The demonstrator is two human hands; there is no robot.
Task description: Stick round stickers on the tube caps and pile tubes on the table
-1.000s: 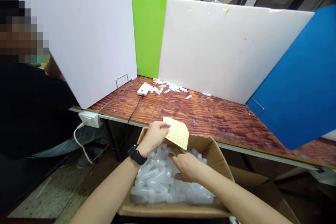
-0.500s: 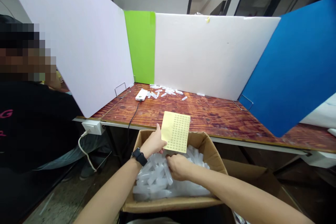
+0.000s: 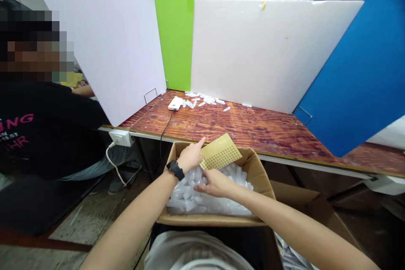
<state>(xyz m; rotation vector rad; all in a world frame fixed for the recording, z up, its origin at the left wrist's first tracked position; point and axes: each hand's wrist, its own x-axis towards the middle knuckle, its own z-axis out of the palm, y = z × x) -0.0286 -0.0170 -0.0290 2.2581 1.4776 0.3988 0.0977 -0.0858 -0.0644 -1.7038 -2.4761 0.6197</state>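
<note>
My left hand, with a black watch at its wrist, grips a yellow sheet of small round stickers by its left edge. The sheet tilts over the far side of a cardboard box. Inside the box lies a heap of translucent white plastic tubes, partly in clear plastic. My right hand is over this heap, below the sheet. Its thumb and forefinger are apart, and I see no tube held between them. The other fingers of that hand are mostly hidden.
Beyond the box is a wooden table with scattered small tubes and a white device on a cable. White, green and blue panels enclose it. A person in a black shirt sits to the left. A power socket hangs at the table edge.
The sticker sheet has swung from upright to tilted, leaning right. My right hand has lifted a little from the tubes, its thumb and forefinger now spread. The view has dipped downward.
</note>
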